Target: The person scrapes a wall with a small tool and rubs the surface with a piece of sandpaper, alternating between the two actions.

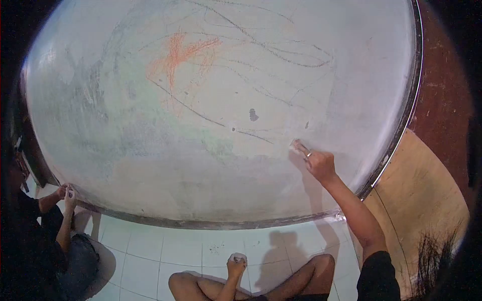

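Observation:
My right hand (320, 163), with a ring on one finger, reaches out to a pale scribbled wall (201, 175). Its fingers are closed on a small whitish pad (295, 145), which they press against the wall right of a dark pencil line. Orange crayon scribbles (175, 55) and long dark strokes mark the surface above and to the left. Down by my folded legs, my left hand (236, 263) is curled around a small whitish object (238, 257); fingers cover most of it, and I cannot tell its kind.
Another person (45, 231) sits at the left, both hands together near the wall's dark lower edge (181, 223). White floor tiles (135, 246) lie below. A tan wooden panel (416, 190) stands to the right, beside a reddish-brown surface (442, 100).

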`<state>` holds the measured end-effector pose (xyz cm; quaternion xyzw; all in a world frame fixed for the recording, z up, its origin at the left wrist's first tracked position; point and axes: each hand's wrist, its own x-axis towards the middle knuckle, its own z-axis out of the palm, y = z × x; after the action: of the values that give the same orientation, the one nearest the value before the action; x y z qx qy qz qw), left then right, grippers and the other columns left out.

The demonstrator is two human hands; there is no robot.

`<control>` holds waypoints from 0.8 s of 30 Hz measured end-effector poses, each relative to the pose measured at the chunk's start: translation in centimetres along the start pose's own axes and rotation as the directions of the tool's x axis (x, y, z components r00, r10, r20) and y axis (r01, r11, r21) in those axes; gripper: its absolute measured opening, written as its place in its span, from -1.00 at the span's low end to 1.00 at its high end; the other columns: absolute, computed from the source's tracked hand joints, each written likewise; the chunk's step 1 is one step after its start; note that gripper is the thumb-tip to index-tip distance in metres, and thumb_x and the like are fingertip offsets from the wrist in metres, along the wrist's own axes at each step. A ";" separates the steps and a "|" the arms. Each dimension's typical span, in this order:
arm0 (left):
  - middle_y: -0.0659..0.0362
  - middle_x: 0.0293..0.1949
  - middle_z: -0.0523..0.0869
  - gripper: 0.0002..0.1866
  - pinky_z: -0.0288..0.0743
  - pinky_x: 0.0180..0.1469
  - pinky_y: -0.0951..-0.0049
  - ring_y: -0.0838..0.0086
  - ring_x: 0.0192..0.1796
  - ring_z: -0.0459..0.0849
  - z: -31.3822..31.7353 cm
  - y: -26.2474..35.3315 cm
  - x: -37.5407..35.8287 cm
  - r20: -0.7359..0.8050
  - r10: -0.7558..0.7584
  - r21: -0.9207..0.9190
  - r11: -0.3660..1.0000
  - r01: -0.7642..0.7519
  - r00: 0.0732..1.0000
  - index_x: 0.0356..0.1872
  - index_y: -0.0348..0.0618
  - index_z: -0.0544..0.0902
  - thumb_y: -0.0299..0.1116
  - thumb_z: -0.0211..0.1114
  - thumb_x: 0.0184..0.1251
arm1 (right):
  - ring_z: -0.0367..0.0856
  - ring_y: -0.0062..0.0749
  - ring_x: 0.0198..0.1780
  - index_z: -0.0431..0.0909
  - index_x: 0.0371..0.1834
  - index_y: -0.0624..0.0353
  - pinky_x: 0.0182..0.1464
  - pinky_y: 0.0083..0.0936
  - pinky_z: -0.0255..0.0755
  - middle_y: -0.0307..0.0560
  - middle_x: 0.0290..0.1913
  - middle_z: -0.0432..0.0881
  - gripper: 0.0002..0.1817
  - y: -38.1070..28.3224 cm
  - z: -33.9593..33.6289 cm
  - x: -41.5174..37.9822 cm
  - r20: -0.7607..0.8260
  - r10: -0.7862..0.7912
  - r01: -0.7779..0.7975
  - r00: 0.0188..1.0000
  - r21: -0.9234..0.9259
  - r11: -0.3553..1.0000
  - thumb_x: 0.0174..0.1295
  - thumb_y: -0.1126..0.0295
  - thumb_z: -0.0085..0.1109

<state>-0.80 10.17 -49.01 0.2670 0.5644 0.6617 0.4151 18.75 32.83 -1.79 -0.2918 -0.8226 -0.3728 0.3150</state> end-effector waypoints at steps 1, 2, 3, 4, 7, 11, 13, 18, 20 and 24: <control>0.09 -0.52 0.68 -0.91 0.51 -0.45 0.44 0.45 -0.53 0.65 0.2 0.4 -0.2 0.001 0.022 -0.065 0.998 -0.022 1.000 -0.45 -0.28 0.54 -0.50 0.27 0.09 | 0.41 -0.30 -0.70 0.45 0.31 -0.26 -0.62 -0.34 0.33 -0.20 -0.71 0.38 -0.40 0.0 0.9 -0.6 0.011 -0.050 0.051 0.999 -0.053 0.997 0.10 0.34 0.18; 0.12 -0.46 0.66 -0.92 0.53 -0.43 0.44 0.46 -0.49 0.63 0.3 1.0 -0.4 0.009 -0.030 0.023 0.999 0.030 1.000 -0.36 -0.24 0.54 -0.51 0.26 0.14 | 0.41 -0.32 -0.70 0.44 0.31 -0.27 -0.63 -0.34 0.33 -0.20 -0.71 0.38 -0.40 0.0 1.0 -0.5 0.033 -0.134 0.136 0.990 -0.069 0.988 0.10 0.34 0.17; 0.14 -0.39 0.65 -0.90 0.55 -0.40 0.44 0.46 -0.45 0.62 -0.1 1.7 -0.6 0.014 -0.087 0.118 0.989 0.084 0.996 -0.28 -0.20 0.54 -0.53 0.25 0.19 | 0.42 -0.34 -0.69 0.44 0.31 -0.28 -0.63 -0.35 0.33 -0.21 -0.71 0.37 -0.39 0.0 1.0 -0.5 0.058 -0.208 0.212 0.976 -0.080 0.974 0.10 0.35 0.17; 0.17 -0.33 0.63 -0.86 0.57 -0.38 0.43 0.47 -0.41 0.60 -0.1 2.4 -0.7 0.017 -0.141 0.209 0.969 0.134 0.990 -0.19 -0.16 0.55 -0.55 0.24 0.24 | 0.43 -0.35 -0.69 0.44 0.31 -0.28 -0.64 -0.35 0.32 -0.22 -0.70 0.37 -0.39 0.1 1.1 -0.4 0.084 -0.283 0.290 0.956 -0.095 0.952 0.11 0.35 0.16; 0.15 -0.27 0.63 -0.85 0.59 -0.30 0.37 0.46 -0.30 0.61 0.2 5.6 -1.3 0.152 -0.112 0.208 0.975 0.079 0.982 -0.18 -0.15 0.55 -0.56 0.22 0.25 | 0.46 -0.43 -0.68 0.46 0.29 -0.31 -0.65 -0.42 0.33 -0.25 -0.66 0.39 -0.40 0.0 0.0 1.0 -0.086 0.141 -0.134 0.986 0.079 0.988 0.09 0.36 0.15; 0.13 -0.33 0.64 -0.92 0.55 -0.32 0.41 0.48 -0.33 0.60 -0.9 0.4 0.2 0.133 0.047 0.347 0.933 -0.091 0.990 -0.28 -0.21 0.56 -0.54 0.22 0.21 | 0.54 -0.41 -0.67 0.30 0.39 -0.35 -0.73 -0.40 0.39 -0.18 -0.50 0.54 -0.37 -0.3 3.1 -1.9 0.292 -0.303 0.332 0.907 -0.052 0.942 0.19 0.35 0.05; 0.11 -0.52 0.67 -0.93 0.51 -0.48 0.46 0.49 -0.56 0.61 0.1 0.2 -0.2 0.009 -0.054 -0.140 0.989 0.054 0.999 -0.41 -0.30 0.56 -0.52 0.25 0.13 | 0.53 -0.42 -0.67 0.28 0.39 -0.39 -0.75 -0.42 0.37 -0.18 -0.52 0.53 -0.38 -1.3 1.2 -0.6 0.090 -0.158 0.159 0.983 0.000 0.987 0.22 0.34 0.03; 0.22 -0.42 0.65 -0.94 0.56 -0.37 0.47 0.50 -0.41 0.62 -0.4 1.6 -0.3 0.072 -0.132 0.195 0.974 0.116 0.989 -0.29 -0.16 0.56 -0.43 0.25 0.31 | 0.40 -0.43 -0.74 0.25 0.43 -0.26 -0.74 -0.41 0.25 -0.24 -0.69 0.39 -0.28 -2.8 1.9 -0.9 0.078 -0.349 0.354 0.934 -0.051 0.934 0.10 0.41 0.07; 0.21 -0.42 0.65 -0.91 0.57 -0.35 0.45 0.50 -0.38 0.63 -0.2 3.3 -0.8 0.100 -0.003 0.185 0.983 -0.015 0.995 -0.30 -0.16 0.57 -0.39 0.28 0.30 | 0.43 -0.42 -0.72 0.32 0.39 -0.32 -0.73 -0.43 0.27 -0.27 -0.67 0.40 -0.30 -2.2 0.1 0.6 0.010 -0.008 0.008 1.000 0.004 1.000 0.07 0.39 0.08; 0.20 -0.41 0.65 -0.89 0.58 -0.35 0.43 0.50 -0.39 0.63 -0.8 2.2 0.0 0.082 -0.072 0.230 0.972 0.052 0.994 -0.32 -0.18 0.55 -0.40 0.29 0.30 | 0.49 -0.38 -0.67 0.40 0.33 -0.25 -0.70 -0.39 0.32 -0.24 -0.67 0.42 -0.34 -2.5 0.3 0.0 0.084 -0.283 0.287 0.955 -0.035 0.957 0.05 0.40 0.10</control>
<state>-2.01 9.68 -47.03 0.3244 0.6253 0.5668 0.4272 16.90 31.66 -3.03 -0.1918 -0.8587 -0.4218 0.2188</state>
